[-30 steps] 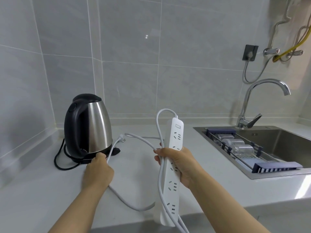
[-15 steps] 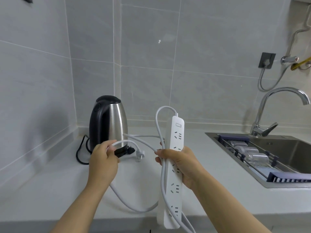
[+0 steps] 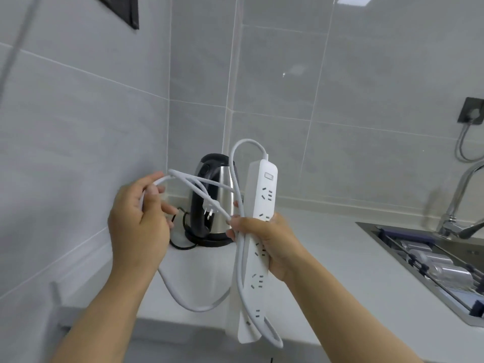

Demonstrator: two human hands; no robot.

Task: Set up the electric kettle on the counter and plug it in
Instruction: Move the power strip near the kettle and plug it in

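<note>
A steel kettle (image 3: 222,195) with a black handle and lid stands on its black base in the counter's back left corner. Its black cord (image 3: 180,244) lies coiled on the counter beside it. My right hand (image 3: 267,239) grips a long white power strip (image 3: 262,213) held upright, along with loops of its white cable (image 3: 243,271). My left hand (image 3: 141,218) is raised in front of the kettle and holds the white cable near its end. The strip's white plug (image 3: 209,208) dangles between my hands, prongs down.
A steel sink (image 3: 432,260) with a rack of glassware and a chrome tap (image 3: 461,203) sits to the right. A dark wall outlet (image 3: 471,111) with a grey cord is on the right wall. Another dark fitting (image 3: 123,9) shows on the upper left wall.
My left hand has risen from the counter with the white cable; the black plug seen by it earlier no longer shows. The white plug now hangs in the air. The view has tilted up and left.
</note>
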